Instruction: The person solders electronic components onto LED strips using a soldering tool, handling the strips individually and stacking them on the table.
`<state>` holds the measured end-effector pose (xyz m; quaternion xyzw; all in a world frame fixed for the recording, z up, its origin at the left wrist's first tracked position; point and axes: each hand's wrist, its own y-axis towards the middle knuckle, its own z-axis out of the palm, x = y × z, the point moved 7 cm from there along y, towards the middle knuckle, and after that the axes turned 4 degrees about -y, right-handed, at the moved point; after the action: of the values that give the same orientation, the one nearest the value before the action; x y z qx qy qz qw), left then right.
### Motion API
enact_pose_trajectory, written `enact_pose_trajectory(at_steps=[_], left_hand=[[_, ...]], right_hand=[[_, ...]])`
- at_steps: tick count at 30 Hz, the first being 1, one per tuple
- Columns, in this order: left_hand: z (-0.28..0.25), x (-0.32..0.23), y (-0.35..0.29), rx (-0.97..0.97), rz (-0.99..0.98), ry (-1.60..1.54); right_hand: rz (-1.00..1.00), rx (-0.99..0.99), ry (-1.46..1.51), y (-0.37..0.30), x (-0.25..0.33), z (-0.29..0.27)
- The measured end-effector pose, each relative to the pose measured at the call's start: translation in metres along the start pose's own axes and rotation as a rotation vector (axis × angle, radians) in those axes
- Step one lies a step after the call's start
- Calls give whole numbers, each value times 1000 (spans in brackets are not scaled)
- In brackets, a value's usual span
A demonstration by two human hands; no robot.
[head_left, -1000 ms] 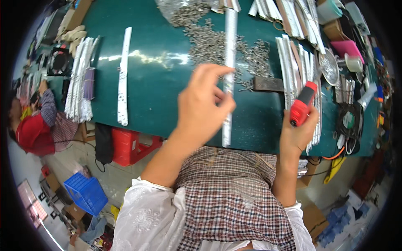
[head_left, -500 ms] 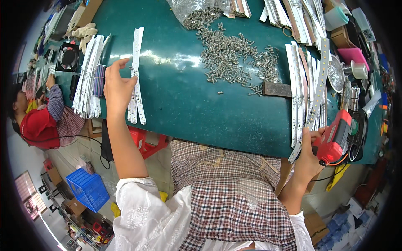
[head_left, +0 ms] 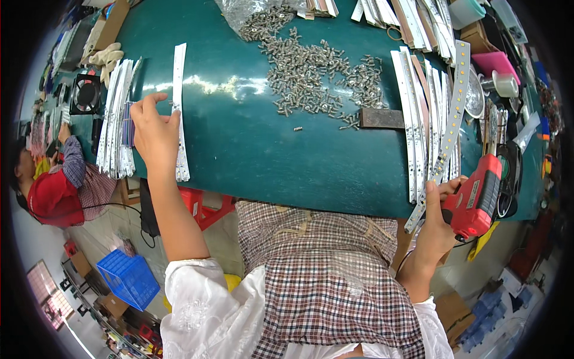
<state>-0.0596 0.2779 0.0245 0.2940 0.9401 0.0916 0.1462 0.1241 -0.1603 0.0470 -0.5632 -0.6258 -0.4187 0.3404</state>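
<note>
My left hand (head_left: 154, 136) is over the left of the table with thumb and fingers apart. Its thumb tip is at a narrow white strip (head_left: 179, 81) lying lengthwise on the green table. Beside that hand, a bundle of similar white strips (head_left: 116, 119) lies further left, with a bunch of thin purple-blue pieces partly hidden by the hand. My right hand (head_left: 436, 224) is closed on the lower part of a long LED strip (head_left: 452, 113) dotted with small yellowish squares, which slants up and away. A red-and-black gun-shaped tool (head_left: 476, 197) is right beside the right fingers.
Many small screw-like metal parts (head_left: 305, 75) are heaped mid-table near a clear plastic bag (head_left: 239, 15). A dark block (head_left: 381, 118) touches more white strips (head_left: 409, 125). Fan (head_left: 85, 94), wire spool (head_left: 505, 85) and pink sheet (head_left: 496, 63) stand around. Another person (head_left: 54, 185) works at far left.
The view has shifted, moving the table contents leftward. By my left hand, strips that fanned apart at their near ends now appear as one. My right hand still holds the LED strip.
</note>
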Motion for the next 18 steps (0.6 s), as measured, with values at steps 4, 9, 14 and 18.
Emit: enact_pose_trajectory(at_steps=[4, 9, 14, 18], left_hand=[[16, -65, -19, 117, 113, -508], [41, -125, -36, 289, 249, -610], [55, -125, -26, 270, 185, -541], [68, -128, -21, 313, 173, -519]], right_hand=[[45, 1, 5, -2, -2, 0], [121, 15, 131, -7, 0, 0], [132, 37, 107, -9, -1, -3], [105, 108, 78, -9, -3, -2]])
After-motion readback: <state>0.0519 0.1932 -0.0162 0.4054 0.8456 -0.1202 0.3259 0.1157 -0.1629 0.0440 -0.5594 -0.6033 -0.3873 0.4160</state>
